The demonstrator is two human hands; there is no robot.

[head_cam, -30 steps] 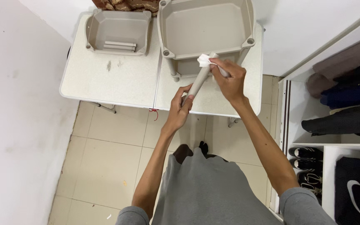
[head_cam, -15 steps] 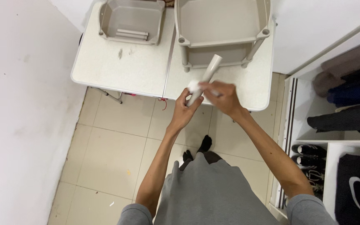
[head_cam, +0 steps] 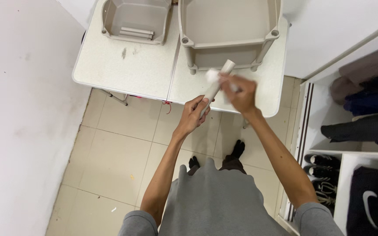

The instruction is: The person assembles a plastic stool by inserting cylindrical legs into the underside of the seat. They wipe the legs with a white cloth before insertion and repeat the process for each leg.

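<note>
The tube is tilting over the surface, its top now nearer the big bin than a second ago. The left hand is gripping its lower end; the right hand, blurred, is pressing a white wipe along it, having slid down from the top. The small bin, holding two more tubes, is sitting well apart, blocking nothing.

right hand slid back up tube
</note>
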